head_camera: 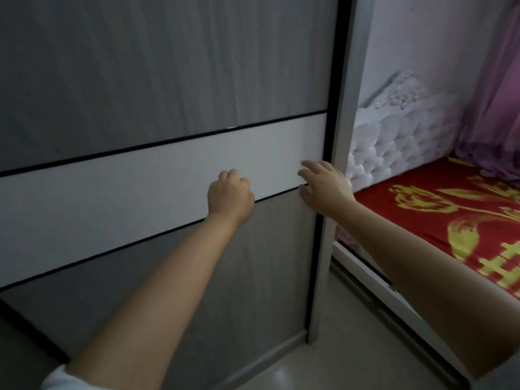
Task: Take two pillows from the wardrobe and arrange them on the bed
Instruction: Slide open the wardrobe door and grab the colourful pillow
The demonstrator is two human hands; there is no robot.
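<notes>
The wardrobe's sliding door (168,80) fills the left and middle of the view, grey wood grain with a white band (126,190) across it; it is closed and no pillows show. My left hand (229,194) rests against the white band with fingers curled, holding nothing. My right hand (323,187) has its fingers spread at the door's right edge, by the black strip and the grey frame post (342,136). The bed (439,209) lies to the right under a red sheet with a yellow pattern.
A white tufted headboard (394,136) stands at the head of the bed against the wall. Purple curtains (495,108) hang at the far right. A narrow strip of pale floor (337,361) runs between wardrobe and the bed frame (394,299).
</notes>
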